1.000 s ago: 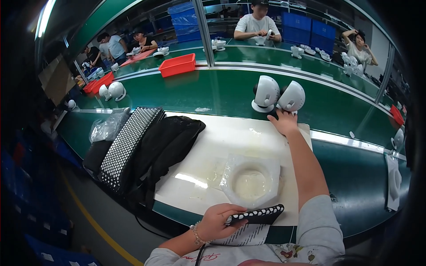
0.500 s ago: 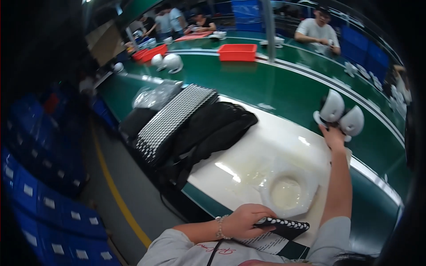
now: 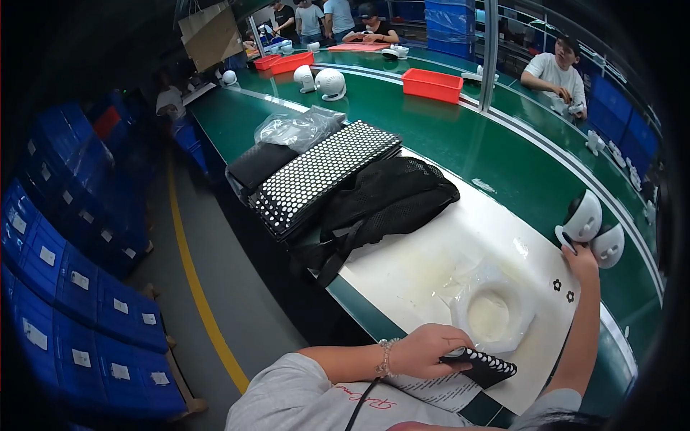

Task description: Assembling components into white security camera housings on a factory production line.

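My left hand [image 3: 430, 350], near the table's front edge, is closed on a black sheet with white dots [image 3: 490, 368]. Below it shows a white printed sheet [image 3: 438, 389], partly covered by the hand. At the right, my outstretched right hand [image 3: 582, 261] has its fingers closed at the base of a rounded white device [image 3: 589, 217] with a black side. A second rounded white device [image 3: 609, 246] sits close against that hand; its lower part is hidden. Between my arms, a white ring in clear plastic [image 3: 520, 317] lies on a white mat [image 3: 402, 291].
A stack of black dotted sheets [image 3: 327, 169], black mesh fabric [image 3: 395, 197] and a clear plastic bag [image 3: 298, 128] lie left of centre. A red bin [image 3: 433, 85] and white devices [image 3: 330, 84] stand on the green table. Blue boxes [image 3: 65, 345] line the left. Co-workers [image 3: 557, 75] sit across.
The view has turned, so the whole scene is shifted and sharper. Two small black flower-shaped marks on the mat now show beside my right forearm. Both hands keep much the same pose.
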{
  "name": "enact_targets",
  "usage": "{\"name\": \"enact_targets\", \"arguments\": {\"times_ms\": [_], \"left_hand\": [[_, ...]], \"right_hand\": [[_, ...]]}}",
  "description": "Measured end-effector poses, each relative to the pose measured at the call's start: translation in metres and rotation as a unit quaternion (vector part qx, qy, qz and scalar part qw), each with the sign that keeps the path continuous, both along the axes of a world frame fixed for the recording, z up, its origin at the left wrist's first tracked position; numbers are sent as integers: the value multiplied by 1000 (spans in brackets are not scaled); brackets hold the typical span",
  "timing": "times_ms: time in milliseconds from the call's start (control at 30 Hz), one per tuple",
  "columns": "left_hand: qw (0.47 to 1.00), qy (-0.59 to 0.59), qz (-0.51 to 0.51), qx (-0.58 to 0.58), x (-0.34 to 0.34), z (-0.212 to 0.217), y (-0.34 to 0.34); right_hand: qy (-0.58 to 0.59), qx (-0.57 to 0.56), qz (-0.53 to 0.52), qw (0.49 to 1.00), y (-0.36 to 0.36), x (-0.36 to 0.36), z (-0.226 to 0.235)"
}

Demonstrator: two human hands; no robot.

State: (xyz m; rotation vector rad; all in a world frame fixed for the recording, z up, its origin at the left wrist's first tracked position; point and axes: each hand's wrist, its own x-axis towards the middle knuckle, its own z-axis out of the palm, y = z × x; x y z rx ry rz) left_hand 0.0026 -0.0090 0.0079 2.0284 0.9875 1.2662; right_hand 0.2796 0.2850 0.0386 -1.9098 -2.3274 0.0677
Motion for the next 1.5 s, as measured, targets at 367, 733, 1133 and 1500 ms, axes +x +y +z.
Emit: {"name": "enact_targets", "arguments": {"times_ms": [367,733,1133,1500], "left_hand": [[1000,14,4,12,0,-1,-1],[1000,13,8,21,1,-1,-2],[999,-10,3,37,2,-2,-1],[1000,12,8,23,2,-1,-3]], "right_hand": [[42,12,-15,999,-44,24,-2],[-29,9,-59,998,-54,51,-20],[-100,57,-103,988,-110,82,-32],[-31,-39,-172,984,-157,96,-32]]}}
